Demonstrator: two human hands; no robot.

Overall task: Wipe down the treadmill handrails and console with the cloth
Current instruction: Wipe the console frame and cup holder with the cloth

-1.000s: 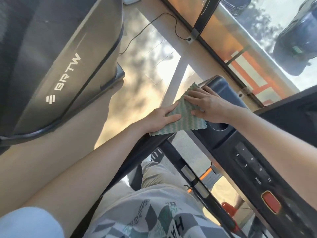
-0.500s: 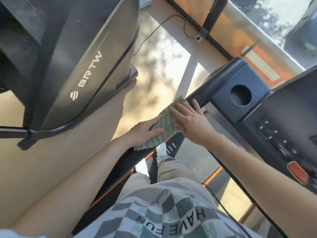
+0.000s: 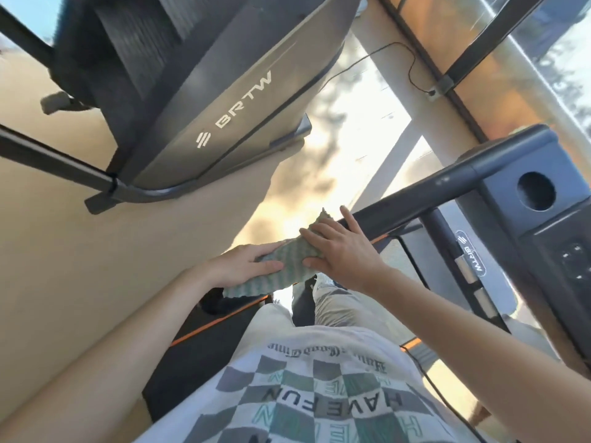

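Both hands have slid back along the handrail [image 3: 415, 196], away from the console [image 3: 566, 167], and the green cloth [image 3: 289, 265] lies on it under the flat left hand [image 3: 244, 265] and right hand [image 3: 343, 251], close together.

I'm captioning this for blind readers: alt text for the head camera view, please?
A person presses a green cloth onto a black treadmill handrail with both hands flat, left hand nearer, right hand further along. The console with its round cup holder lies ahead on the right; a second BRTW treadmill stands left.
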